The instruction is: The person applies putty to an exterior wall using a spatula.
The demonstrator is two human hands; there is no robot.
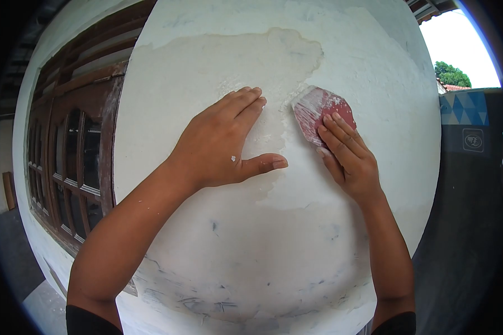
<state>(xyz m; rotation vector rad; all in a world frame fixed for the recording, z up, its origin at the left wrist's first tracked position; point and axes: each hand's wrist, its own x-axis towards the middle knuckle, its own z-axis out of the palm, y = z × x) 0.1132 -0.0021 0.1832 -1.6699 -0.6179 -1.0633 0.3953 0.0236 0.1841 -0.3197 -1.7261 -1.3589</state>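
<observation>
My right hand (349, 162) grips a flat red putty spreader (324, 114) by its lower right side, fingers laid over its face. White paste streaks and small lumps cover the spreader, whose left edge is right at the wall. To the left, my left hand (218, 139) lies spread against the white wall (201, 234), thumb stretched out to the right and nothing in it. White specks stick to that hand and forearm. A damp, greyish patch (229, 53) with an uneven outline runs around and above the left hand, ending close to the spreader.
A brown wooden window (75, 151) with glass panes is set into the wall on the left. Dark scuffs (207, 304) mark the lower wall. On the right, past the wall's edge, stands a dark panel (464, 190) with a blue patterned strip (464, 108).
</observation>
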